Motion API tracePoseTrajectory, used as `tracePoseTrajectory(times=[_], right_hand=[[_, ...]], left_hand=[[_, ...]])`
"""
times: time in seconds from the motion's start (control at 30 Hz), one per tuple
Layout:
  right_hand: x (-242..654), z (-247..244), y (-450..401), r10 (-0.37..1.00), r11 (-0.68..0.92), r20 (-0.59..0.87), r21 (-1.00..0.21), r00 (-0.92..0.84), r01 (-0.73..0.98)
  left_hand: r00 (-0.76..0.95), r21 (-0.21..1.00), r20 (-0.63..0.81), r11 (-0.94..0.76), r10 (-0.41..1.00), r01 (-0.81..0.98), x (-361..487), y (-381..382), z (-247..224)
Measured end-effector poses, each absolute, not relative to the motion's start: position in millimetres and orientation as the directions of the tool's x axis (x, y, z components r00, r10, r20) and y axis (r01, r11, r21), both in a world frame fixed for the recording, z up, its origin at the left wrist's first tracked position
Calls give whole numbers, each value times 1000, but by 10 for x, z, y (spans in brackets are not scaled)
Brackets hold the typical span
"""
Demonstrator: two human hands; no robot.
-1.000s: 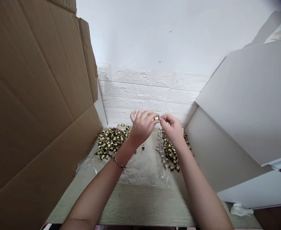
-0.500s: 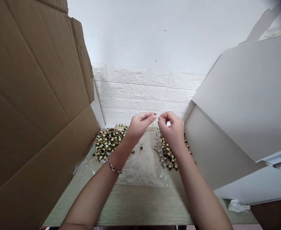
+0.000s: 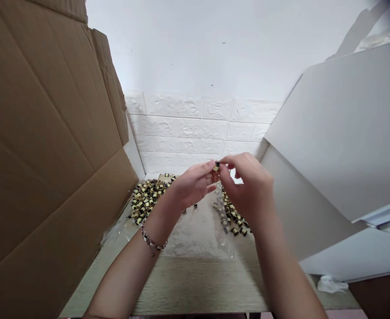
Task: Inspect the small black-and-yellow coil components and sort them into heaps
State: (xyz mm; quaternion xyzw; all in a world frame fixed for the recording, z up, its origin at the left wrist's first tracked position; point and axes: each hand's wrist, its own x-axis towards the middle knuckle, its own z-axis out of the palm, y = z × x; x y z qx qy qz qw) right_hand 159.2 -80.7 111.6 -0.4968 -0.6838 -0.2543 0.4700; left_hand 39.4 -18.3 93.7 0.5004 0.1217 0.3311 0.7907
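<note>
Between my two hands is a small black-and-yellow coil (image 3: 216, 166) with thin copper wires hanging below it. My left hand (image 3: 196, 179) pinches its left side between thumb and fingers. The thumb and forefinger of my right hand (image 3: 246, 177) close on its right, black end. A pile of similar coils (image 3: 146, 201) lies on the left, partly behind my left wrist. Another pile (image 3: 236, 219) lies on the right, partly hidden by my right hand. One loose coil (image 3: 195, 206) shows just below my left hand.
A clear plastic bag (image 3: 198, 241) lies flat on the wooden table (image 3: 198, 283). Tall brown cardboard (image 3: 48, 155) stands at the left, white panels (image 3: 341, 133) at the right, and a white brick-pattern wall (image 3: 195, 128) behind. A crumpled white tissue (image 3: 332, 284) lies at the right front.
My hands have come together, and the coil now shows between them. My right hand has turned and its fingers have closed on the coil's end. The view has shifted slightly.
</note>
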Motion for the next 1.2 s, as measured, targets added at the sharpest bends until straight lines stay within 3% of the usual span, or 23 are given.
tracePoseTrajectory(times=[0.23, 0.53, 0.8, 1.2], right_hand=[[1613, 1134, -823, 444, 444, 891, -128, -94, 887], [1592, 1125, -848, 460, 469, 880, -124, -122, 875], [1589, 1142, -866, 443, 476, 881, -75, -166, 876], [1584, 1121, -842, 407, 453, 909, -111, -94, 885]], left_hand=[[713, 872, 161, 240, 683, -427, 394, -194, 949], [652, 924, 341, -113, 677, -365, 348, -192, 974], [611, 912, 374, -157, 697, -379, 322, -253, 1045], [685, 863, 184, 217, 705, -456, 364, -260, 1005]])
